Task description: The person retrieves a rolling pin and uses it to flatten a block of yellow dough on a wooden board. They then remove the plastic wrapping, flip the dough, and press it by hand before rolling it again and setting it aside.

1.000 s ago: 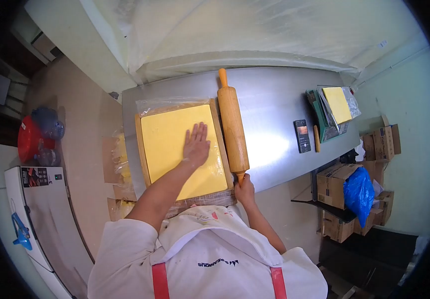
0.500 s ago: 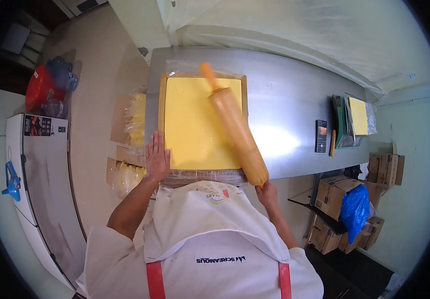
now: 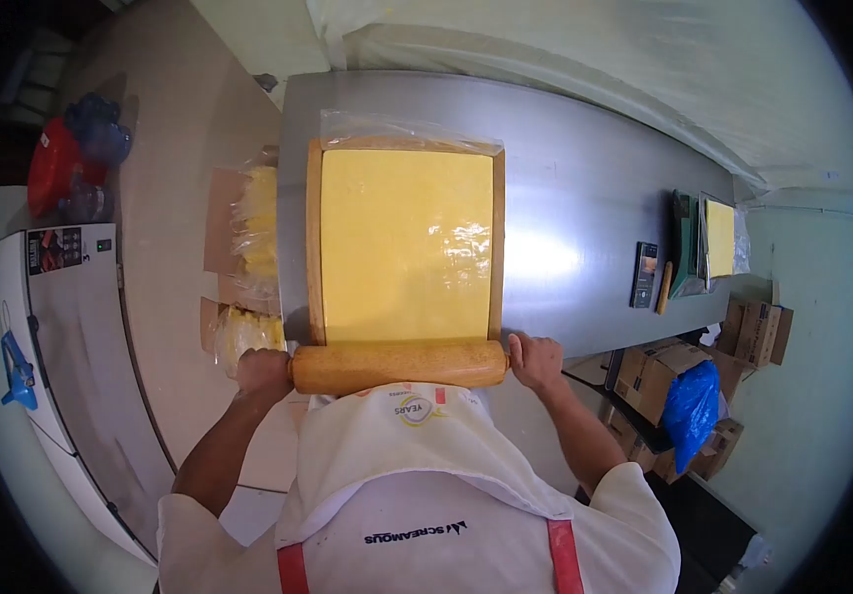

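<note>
A large wooden rolling pin (image 3: 402, 367) lies crosswise at the near end of a wooden frame (image 3: 315, 247). My left hand (image 3: 263, 374) is closed around its left handle, and my right hand (image 3: 536, 358) grips the right handle. Filling the frame is a flat yellow slab (image 3: 397, 247), perhaps dough, with a glossy patch right of its middle. Clear plastic film (image 3: 397, 129) sticks out past the frame's far edge. My fingers hide most of both handles.
The frame rests on a metal table (image 3: 565, 218). Toward its right end are a phone (image 3: 644, 275), a thin wooden stick (image 3: 664, 288) and a green tray (image 3: 686, 243) beside a yellow sheet (image 3: 719, 240). Cardboard boxes (image 3: 659, 376) and a blue bag (image 3: 692, 416) stand right; open boxes of yellow packets (image 3: 260, 228) sit left.
The rolling pin has swung from a steep slant over the slab's right side to level across the near edge. My left hand has left the frame's side and taken the left handle.
</note>
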`<state>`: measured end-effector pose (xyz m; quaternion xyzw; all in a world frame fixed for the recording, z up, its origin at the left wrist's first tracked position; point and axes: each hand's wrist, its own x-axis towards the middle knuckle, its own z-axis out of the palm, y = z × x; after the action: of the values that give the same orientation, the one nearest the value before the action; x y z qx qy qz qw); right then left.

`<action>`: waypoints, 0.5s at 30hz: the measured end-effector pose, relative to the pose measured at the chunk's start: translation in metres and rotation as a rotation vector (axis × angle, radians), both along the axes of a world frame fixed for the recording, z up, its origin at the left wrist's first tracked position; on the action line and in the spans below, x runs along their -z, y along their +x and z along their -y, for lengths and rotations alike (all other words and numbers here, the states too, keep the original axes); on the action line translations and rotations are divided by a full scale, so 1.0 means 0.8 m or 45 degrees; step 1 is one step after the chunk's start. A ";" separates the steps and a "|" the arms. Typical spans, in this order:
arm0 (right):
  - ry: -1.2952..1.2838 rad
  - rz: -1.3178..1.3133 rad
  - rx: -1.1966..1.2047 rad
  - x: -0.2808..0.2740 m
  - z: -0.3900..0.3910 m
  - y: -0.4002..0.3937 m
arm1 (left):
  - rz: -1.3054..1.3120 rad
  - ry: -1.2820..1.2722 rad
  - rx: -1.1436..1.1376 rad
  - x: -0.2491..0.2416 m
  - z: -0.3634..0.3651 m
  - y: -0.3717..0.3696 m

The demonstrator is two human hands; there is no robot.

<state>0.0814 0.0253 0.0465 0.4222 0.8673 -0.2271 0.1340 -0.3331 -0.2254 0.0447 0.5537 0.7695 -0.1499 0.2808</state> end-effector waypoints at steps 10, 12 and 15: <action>0.115 -0.048 0.036 0.017 -0.065 -0.035 | 0.071 -0.191 0.106 0.024 -0.048 -0.042; 0.189 0.026 0.014 0.022 -0.093 -0.049 | 0.004 -0.171 0.098 0.026 -0.083 -0.060; 0.369 -0.050 -0.003 0.033 -0.139 -0.075 | -0.220 -0.203 0.054 0.023 -0.145 -0.083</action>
<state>0.0215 0.1369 0.0205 0.4315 0.8940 -0.1076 0.0548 -0.3997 -0.1095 0.0264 0.5309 0.7646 -0.2636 0.2533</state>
